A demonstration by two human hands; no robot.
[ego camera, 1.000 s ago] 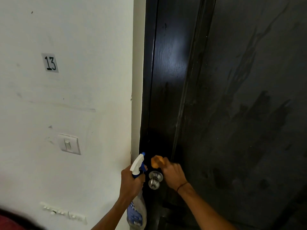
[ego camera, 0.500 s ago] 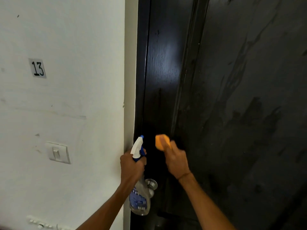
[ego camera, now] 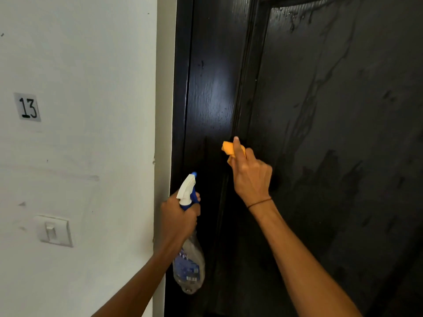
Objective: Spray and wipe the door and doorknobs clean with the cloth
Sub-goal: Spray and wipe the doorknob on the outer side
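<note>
A dark, glossy door (ego camera: 332, 133) fills the right side, with wet streaks and drips on its panel. My right hand (ego camera: 250, 173) holds a small orange cloth (ego camera: 229, 149) against the door's left stile, near the panel edge. My left hand (ego camera: 179, 217) grips the neck of a clear spray bottle (ego camera: 188, 264) with a white and blue trigger head, lower down beside the door's left edge. The doorknob is hidden in this view.
A white wall (ego camera: 91, 88) takes up the left side, carrying a "13" label (ego camera: 28, 107) and a white light switch (ego camera: 53, 230). The dark door frame (ego camera: 180, 88) runs vertically between wall and door.
My right hand has carried the orange cloth upward from the doorknob along the door's stile. The view has tilted up, so the knob has dropped out of sight behind the bottle and hand.
</note>
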